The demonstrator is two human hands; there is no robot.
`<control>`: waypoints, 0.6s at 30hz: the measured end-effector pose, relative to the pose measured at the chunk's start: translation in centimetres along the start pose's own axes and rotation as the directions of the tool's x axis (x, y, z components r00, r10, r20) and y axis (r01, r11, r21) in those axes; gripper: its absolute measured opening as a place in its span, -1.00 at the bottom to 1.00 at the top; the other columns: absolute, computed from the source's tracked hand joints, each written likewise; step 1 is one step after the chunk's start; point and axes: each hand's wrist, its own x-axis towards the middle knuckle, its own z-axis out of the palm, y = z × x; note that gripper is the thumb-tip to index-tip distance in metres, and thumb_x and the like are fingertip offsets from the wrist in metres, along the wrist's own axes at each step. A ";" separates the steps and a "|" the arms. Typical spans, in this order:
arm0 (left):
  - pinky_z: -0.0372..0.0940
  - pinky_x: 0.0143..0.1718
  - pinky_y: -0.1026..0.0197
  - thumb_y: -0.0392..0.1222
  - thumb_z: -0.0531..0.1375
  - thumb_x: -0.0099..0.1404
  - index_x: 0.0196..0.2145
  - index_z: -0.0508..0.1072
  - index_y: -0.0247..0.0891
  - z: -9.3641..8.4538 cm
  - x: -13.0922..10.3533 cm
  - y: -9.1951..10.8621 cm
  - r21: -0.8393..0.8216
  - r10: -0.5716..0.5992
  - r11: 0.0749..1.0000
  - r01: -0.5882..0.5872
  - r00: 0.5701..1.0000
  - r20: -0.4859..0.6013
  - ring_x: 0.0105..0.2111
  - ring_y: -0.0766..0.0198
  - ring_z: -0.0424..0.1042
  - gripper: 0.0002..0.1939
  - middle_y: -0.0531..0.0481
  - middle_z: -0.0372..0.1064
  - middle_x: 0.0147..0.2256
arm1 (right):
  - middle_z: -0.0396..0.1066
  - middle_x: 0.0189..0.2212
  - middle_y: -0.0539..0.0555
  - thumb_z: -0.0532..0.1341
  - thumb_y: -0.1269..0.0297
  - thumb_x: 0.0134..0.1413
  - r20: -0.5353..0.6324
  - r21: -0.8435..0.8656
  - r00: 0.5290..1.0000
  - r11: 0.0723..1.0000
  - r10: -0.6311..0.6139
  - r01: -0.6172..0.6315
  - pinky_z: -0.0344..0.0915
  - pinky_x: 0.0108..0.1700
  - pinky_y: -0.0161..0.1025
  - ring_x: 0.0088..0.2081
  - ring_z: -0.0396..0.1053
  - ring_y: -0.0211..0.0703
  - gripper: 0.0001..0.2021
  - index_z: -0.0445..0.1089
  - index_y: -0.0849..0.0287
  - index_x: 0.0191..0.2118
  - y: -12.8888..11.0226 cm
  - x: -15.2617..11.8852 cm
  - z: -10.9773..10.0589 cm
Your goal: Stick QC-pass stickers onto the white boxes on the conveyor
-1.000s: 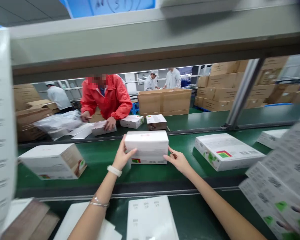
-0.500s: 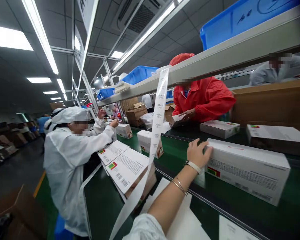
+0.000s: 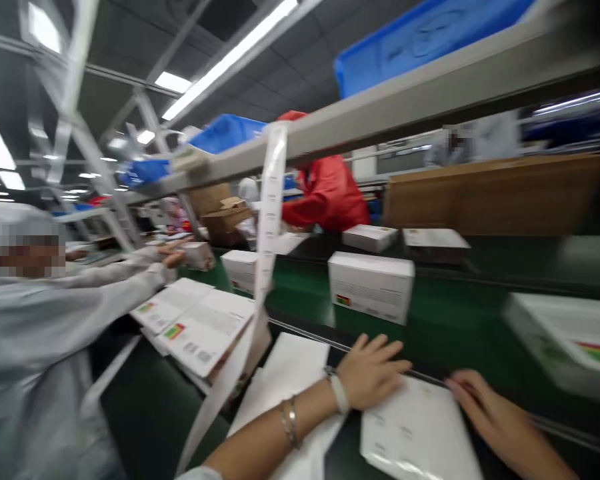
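Note:
My left hand, with a white band and bracelets on its wrist, rests with spread fingers at the upper left edge of a white printed sheet or stack. At the sheet's upper right corner is my right hand; its fingers are blurred, and whether they grip the edge is unclear. White papers lie under my left forearm. Behind my hands, a white box stands on the green belt.
A long label strip hangs from the overhead shelf. Flat white cartons lie left of it. A co-worker in white reaches in from the left, another in red stands across. A white box is at right.
The view has swung right. My left hand has left the white box and come down to the sheet. My right hand has come into view. The co-worker in red has turned away.

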 end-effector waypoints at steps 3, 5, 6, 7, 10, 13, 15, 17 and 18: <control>-0.19 0.08 -0.11 0.02 -0.20 0.33 0.13 0.01 -0.06 0.7 -0.1 -0.3 -0.092 0.019 0.996 -0.005 0.989 0.149 0.16 0.09 -0.22 -0.56 0.06 -0.17 0.17 | 0.33 -0.55 -0.02 -0.11 0.17 0.14 0.164 -0.041 0.986 0.999 0.034 -0.028 0.19 -0.44 -0.32 -0.49 0.32 -0.21 -0.79 0.16 0.11 -0.40 -1.5 -0.7 -1.6; -0.22 0.08 -0.15 0.01 -0.22 0.33 0.15 -0.06 -0.04 1.2 0.1 -0.6 -0.110 0.062 0.993 -0.039 0.975 0.213 0.16 0.07 -0.26 -0.56 0.06 -0.21 0.18 | 0.32 -0.59 -0.03 -0.10 0.19 0.13 0.183 -0.126 0.981 0.991 0.059 -0.036 0.11 -0.49 -0.34 -0.52 0.31 -0.20 -0.79 0.14 0.12 -0.45 -2.3 -0.4 -2.0; -0.23 0.08 -0.17 0.00 -0.23 0.34 0.15 -0.08 -0.03 1.4 0.1 -0.6 -0.108 0.077 0.993 -0.053 0.970 0.229 0.16 0.07 -0.26 -0.56 0.06 -0.23 0.18 | 0.31 -0.60 -0.03 -0.08 0.20 0.11 0.187 -0.167 0.980 0.985 0.067 -0.035 0.08 -0.50 -0.35 -0.53 0.30 -0.20 -0.80 0.14 0.12 -0.46 -2.5 -0.3 -2.1; -0.24 0.08 -0.17 -0.01 -0.23 0.34 0.16 -0.10 -0.03 1.5 0.2 -0.6 -0.101 0.085 0.993 -0.062 0.967 0.240 0.17 0.07 -0.27 -0.56 0.06 -0.23 0.18 | 0.32 -0.60 -0.04 -0.06 0.21 0.10 0.187 -0.207 0.980 0.978 0.071 -0.031 0.04 -0.51 -0.35 -0.54 0.30 -0.21 -0.82 0.15 0.12 -0.45 -2.6 -0.2 -2.2; -0.25 0.08 -0.17 0.03 -0.22 0.33 0.17 -0.14 -0.07 1.8 0.2 -0.6 -0.083 0.090 0.994 -0.071 0.964 0.251 0.17 0.07 -0.27 -0.52 0.04 -0.25 0.19 | 0.35 -0.58 -0.04 -0.02 0.24 0.07 0.170 -0.323 0.983 0.946 0.068 -0.009 -0.04 -0.53 -0.36 -0.54 0.31 -0.21 -0.87 0.17 0.12 -0.43 -2.5 0.0 -2.1; -0.25 0.08 -0.18 0.15 -0.17 0.26 0.17 -0.15 -0.11 1.9 0.2 -0.6 -0.075 0.093 0.994 -0.076 0.964 0.251 0.16 0.02 -0.28 -0.41 0.00 -0.28 0.19 | 0.38 -0.57 -0.04 0.01 0.25 0.05 0.172 -0.428 0.983 0.903 0.064 0.016 -0.12 -0.55 -0.34 -0.54 0.32 -0.20 -0.88 0.18 0.13 -0.44 -2.2 0.4 -2.0; -0.25 0.07 -0.20 0.20 -0.15 0.23 0.17 -0.14 -0.10 2.0 0.2 -0.6 -0.069 0.092 0.995 -0.077 0.965 0.247 0.16 0.00 -0.27 -0.37 0.00 -0.28 0.19 | 0.39 -0.58 -0.03 0.03 0.25 0.03 0.190 -0.466 0.980 0.884 0.062 0.034 -0.15 -0.56 -0.33 -0.53 0.33 -0.19 -0.89 0.19 0.14 -0.44 -2.1 0.8 -1.8; -0.25 0.07 -0.20 0.21 -0.15 0.22 0.17 -0.13 -0.09 2.1 0.2 -0.6 -0.065 0.091 0.995 -0.077 0.965 0.247 0.16 0.00 -0.27 -0.37 0.00 -0.28 0.19 | 0.39 -0.57 -0.03 0.04 0.25 0.01 0.200 -0.488 0.978 0.872 0.058 0.048 -0.17 -0.56 -0.33 -0.52 0.34 -0.18 -0.89 0.19 0.14 -0.44 -2.1 1.0 -1.6; -0.25 0.07 -0.20 0.21 -0.15 0.22 0.17 -0.12 -0.09 2.1 0.3 -0.6 -0.064 0.090 0.995 -0.077 0.964 0.248 0.16 0.00 -0.26 -0.37 0.00 -0.28 0.19 | 0.40 -0.57 -0.03 0.05 0.24 0.01 0.201 -0.497 0.978 0.866 0.055 0.053 -0.17 -0.55 -0.33 -0.52 0.35 -0.18 -0.89 0.20 0.13 -0.44 -2.1 1.1 -1.5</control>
